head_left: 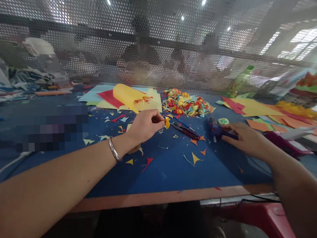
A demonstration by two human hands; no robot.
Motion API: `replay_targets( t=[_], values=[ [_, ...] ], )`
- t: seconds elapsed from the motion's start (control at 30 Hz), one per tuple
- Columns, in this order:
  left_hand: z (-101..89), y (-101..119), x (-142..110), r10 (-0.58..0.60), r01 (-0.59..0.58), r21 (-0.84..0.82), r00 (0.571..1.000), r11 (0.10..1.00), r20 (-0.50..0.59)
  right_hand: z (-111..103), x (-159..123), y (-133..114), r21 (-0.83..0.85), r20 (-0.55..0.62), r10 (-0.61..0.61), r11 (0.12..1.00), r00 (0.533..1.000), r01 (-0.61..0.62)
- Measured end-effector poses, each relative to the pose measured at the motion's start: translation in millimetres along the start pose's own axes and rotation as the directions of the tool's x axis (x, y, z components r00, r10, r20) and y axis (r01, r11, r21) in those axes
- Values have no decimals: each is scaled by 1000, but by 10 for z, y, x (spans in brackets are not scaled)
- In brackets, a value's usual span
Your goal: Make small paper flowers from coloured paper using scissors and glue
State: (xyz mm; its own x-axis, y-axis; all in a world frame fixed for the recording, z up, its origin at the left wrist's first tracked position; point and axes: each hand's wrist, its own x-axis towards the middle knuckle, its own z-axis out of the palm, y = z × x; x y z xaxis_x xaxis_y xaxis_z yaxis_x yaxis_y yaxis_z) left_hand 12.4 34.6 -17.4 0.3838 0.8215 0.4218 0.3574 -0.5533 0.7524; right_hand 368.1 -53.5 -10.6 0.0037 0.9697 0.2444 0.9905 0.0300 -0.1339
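There are two hands point(145, 126) point(246, 139), one bracelet point(113, 149), one paper heap point(186, 104) and one green-capped bottle point(239, 82).

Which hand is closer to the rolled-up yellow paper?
Left. The left hand is just in front of the rolled-up yellow paper, a little to its right, pinching a small yellow paper piece. The right hand is much farther right, at the dark blue tool.

1 small, curled piece of yellow-orange paper point(167, 123) stands pinched at the fingertips of the left hand point(145, 128), just above the worktop point(160, 174). A dark blue glue gun point(218, 131) lies further right, its handle between the right hand's point(249, 140) thumb and fingers, the firmness of grip unclear.
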Motion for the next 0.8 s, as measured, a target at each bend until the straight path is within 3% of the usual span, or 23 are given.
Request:
replay_targets(
  t=[0.13,0.43,0.67,0.8],
  values=[
    [9,-7,-1,4,-4,-25,1000,1000,28,-15,63,-22,9,69,15,1000,998,-15],
    [19,-59,11,20,-19,-60,1000,998,21,-83,56,-68,48,71,99,994,993,-103],
    [34,-52,2,59,-59,-36,998,998,-8,-7,96,-27,95,17,215,972,977,-215],
    [26,-40,-8,83,-83,-14,996,996,-15,10,57,-123,102,-23,216,972,976,-213]
  ],
)
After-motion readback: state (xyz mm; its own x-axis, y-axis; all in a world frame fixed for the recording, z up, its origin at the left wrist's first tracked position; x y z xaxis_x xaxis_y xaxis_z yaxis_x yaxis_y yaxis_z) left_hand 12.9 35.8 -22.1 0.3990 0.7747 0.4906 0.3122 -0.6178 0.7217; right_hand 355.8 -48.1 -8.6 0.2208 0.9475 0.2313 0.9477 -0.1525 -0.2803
